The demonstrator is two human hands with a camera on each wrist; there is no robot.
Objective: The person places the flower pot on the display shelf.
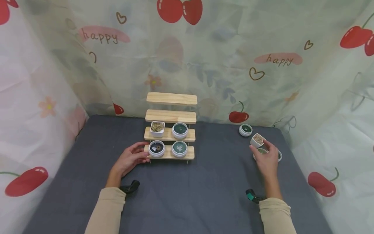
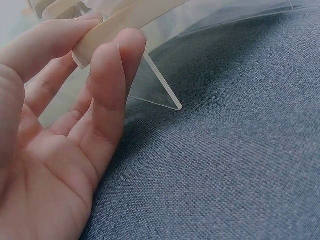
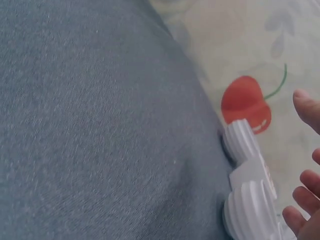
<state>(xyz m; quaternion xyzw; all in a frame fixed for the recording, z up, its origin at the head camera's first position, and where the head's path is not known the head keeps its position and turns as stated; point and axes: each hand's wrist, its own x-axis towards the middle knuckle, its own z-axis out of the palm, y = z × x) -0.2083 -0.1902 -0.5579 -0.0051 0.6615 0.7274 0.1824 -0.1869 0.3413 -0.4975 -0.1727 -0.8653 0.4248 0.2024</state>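
Note:
My left hand (image 1: 131, 159) grips the left end of the lowest shelf of a tiered wooden rack (image 1: 170, 116). The left wrist view shows fingers curled about the shelf's end (image 2: 135, 20), beside a clear support leg (image 2: 164, 84). On the two lower tiers sit a square white pot (image 1: 157, 128) of grainy bits and round white pots with dark or green contents, one dark green (image 1: 179, 130). My right hand (image 1: 269, 157) hovers over a round green pot (image 1: 261, 152), thumb and fingers apart. Just beyond its fingertips is a tilted square pot (image 1: 257, 140).
Another round pot (image 1: 245, 130) stands near the back edge at the right, and one more (image 1: 280, 156) shows partly behind my right hand. A dark grey cloth (image 1: 204, 195) covers the table. Printed fabric (image 1: 204, 55) hangs behind it and at both sides.

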